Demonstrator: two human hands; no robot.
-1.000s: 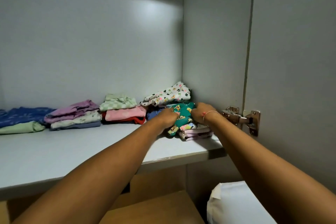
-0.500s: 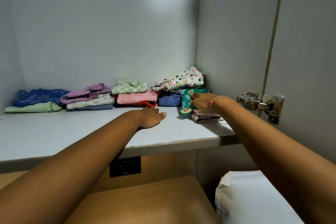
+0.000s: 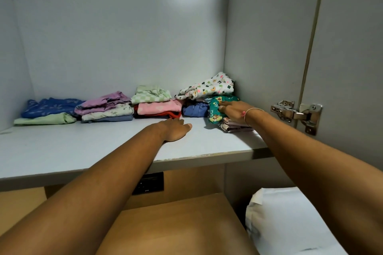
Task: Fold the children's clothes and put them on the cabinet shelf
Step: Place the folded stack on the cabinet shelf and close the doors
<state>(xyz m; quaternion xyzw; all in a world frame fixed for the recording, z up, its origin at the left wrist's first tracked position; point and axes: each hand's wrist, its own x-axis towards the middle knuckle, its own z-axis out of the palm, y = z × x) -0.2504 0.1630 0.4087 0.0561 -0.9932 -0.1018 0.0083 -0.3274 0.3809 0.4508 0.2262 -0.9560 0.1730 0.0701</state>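
Several piles of folded children's clothes line the back of the grey cabinet shelf point(image 3: 62, 151). At the right end, a folded green cartoon-print garment point(image 3: 215, 109) lies on a small pale pile point(image 3: 236, 127). My right hand point(image 3: 234, 109) rests flat on top of that green garment, fingers pointing left. My left hand point(image 3: 174, 128) lies palm down on the bare shelf, left of the pile, holding nothing. Behind sits a white clover-print piece point(image 3: 209, 88) over a blue one point(image 3: 195, 109).
Further left are a green-check and pink pile point(image 3: 155, 101), a purple pile point(image 3: 105, 105) and a blue and light green pile point(image 3: 47, 111). A metal door hinge point(image 3: 296, 112) sticks out at the right. Below are a wooden surface point(image 3: 176, 223) and a white pillow point(image 3: 286, 219).
My left hand has let go of the green garment and moved left onto the bare shelf. My right hand stays on the garment. The view has tilted down slightly.
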